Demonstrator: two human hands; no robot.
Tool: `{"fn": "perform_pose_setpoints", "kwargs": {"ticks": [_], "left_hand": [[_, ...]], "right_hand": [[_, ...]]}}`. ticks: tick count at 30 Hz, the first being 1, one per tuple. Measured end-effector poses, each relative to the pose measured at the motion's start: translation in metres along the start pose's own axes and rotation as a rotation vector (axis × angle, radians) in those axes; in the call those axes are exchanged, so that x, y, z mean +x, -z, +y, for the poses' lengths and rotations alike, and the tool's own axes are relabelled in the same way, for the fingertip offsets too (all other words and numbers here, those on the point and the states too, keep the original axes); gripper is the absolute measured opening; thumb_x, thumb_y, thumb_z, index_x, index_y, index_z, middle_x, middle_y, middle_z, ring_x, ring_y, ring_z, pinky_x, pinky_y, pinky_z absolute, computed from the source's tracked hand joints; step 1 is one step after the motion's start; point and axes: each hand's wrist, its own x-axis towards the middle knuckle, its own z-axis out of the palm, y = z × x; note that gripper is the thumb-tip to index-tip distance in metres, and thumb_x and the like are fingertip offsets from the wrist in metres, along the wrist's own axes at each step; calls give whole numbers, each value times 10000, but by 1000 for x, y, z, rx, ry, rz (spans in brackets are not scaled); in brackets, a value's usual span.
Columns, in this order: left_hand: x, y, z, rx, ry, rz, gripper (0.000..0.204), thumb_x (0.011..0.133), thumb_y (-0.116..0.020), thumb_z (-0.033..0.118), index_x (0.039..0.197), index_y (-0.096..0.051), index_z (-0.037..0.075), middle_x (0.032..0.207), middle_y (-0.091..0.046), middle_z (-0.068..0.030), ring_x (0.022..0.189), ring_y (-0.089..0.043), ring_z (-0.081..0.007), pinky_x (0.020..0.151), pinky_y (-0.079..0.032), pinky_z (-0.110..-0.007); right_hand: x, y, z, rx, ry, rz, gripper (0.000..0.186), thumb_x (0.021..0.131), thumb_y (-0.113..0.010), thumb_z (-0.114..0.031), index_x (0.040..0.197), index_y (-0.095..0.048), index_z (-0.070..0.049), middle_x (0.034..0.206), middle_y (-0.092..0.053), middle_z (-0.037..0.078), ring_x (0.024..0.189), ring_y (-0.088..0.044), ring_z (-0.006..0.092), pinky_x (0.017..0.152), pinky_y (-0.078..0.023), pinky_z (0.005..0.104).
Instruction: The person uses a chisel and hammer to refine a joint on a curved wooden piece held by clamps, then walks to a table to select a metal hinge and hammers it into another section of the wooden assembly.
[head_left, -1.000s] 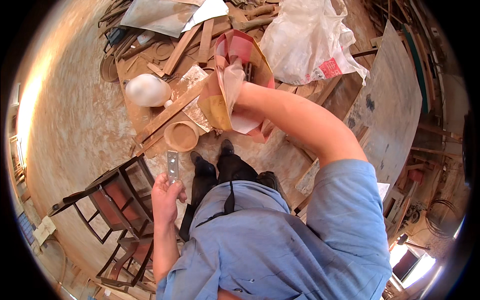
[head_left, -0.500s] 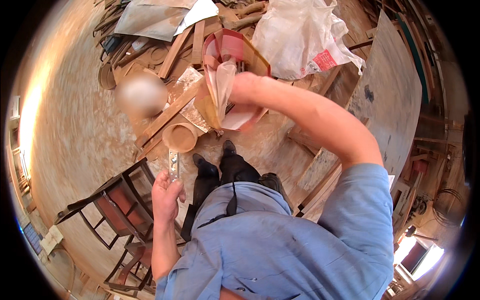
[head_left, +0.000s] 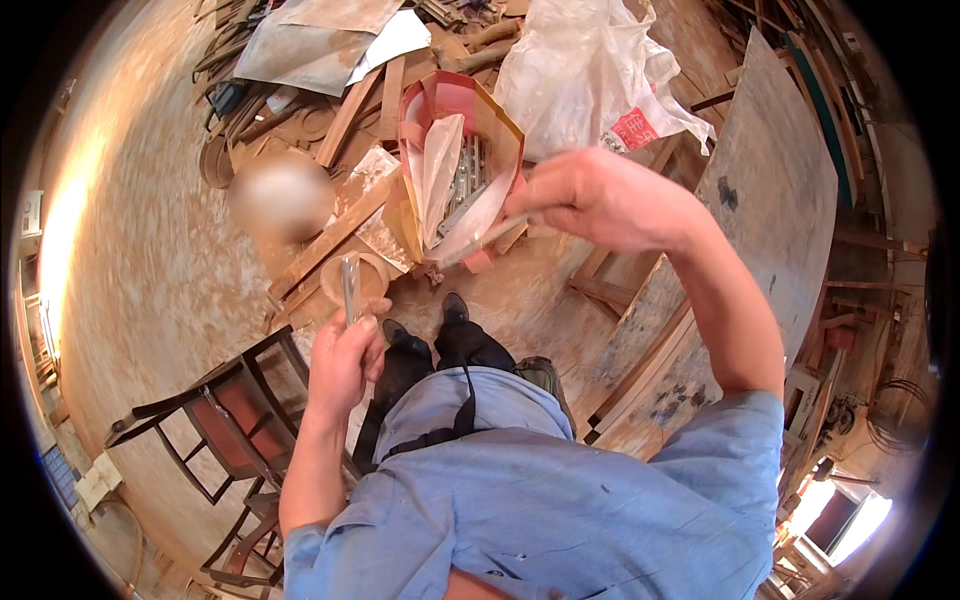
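Observation:
My left hand (head_left: pixel 345 358) is closed around the lower end of a narrow metal strip (head_left: pixel 350 285), which stands upright from the fingers. Holes show along the strip in the earlier picture. Just right of the open cardboard box (head_left: pixel 507 138), my right hand (head_left: pixel 605 200) pinches one end of another long, thin metal strip (head_left: pixel 492 238). Motion smears this strip, and its far end crosses the box's near edge. Inside the red and yellow box lie several metal strips (head_left: pixel 466 180) beside a crumpled pale paper liner (head_left: pixel 441 165).
A white plastic bag (head_left: pixel 575 75) lies beyond the box, near scrap wood and flat sheets (head_left: pixel 310 50). A round brown container (head_left: pixel 376 278) stands behind the left strip. Dark wooden chairs (head_left: pixel 235 420) are at left; a large stained board (head_left: pixel 750 210) leans along the right.
My right hand has come out of the box toward the right, bringing a metal strip with it. My left hand keeps its strip and has tilted it slightly.

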Motion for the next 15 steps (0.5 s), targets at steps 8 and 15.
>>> {"fn": "perform_pose_setpoints", "kwargs": {"ticks": [8,15], "left_hand": [[14,-34,13,173,-108,-161,320,990,-484,283,1017,-578,-22,779,-593,-58,718,-613,-146,610,-498,-266],[4,-36,11,170,58,-184,384,970,-548,307,1205,-517,4,841,-617,-87,650,-647,-175,533,-510,-271]], "right_hand": [[-2,-45,-19,201,142,-13,237,811,-632,39,1026,-680,-49,1005,-656,111,952,-634,284,810,-511,343],[16,-75,0,350,76,2,285,828,-615,-41,1112,-629,-24,1035,-632,144,992,-614,277,873,-479,345]]}}
